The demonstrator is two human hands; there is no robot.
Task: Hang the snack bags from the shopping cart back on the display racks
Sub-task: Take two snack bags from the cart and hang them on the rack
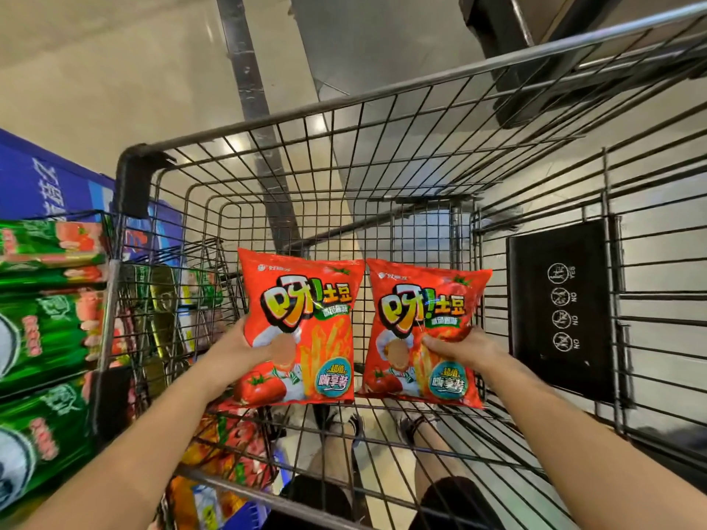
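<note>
Gripping one red snack bag [300,327] each, left hand [237,351] and right hand [465,348], above the cart [267,124].

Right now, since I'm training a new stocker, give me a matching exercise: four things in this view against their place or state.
Things:
1. left hand
2. right hand
3. green bags
4. black sign panel

Place or state:
a. on the wire wall of the cart, at the right of the view
b. holds the left red bag
c. outside the cart, on the left
d. holds the right red bag

Pairs: 1-b; 2-d; 3-c; 4-a.
</note>
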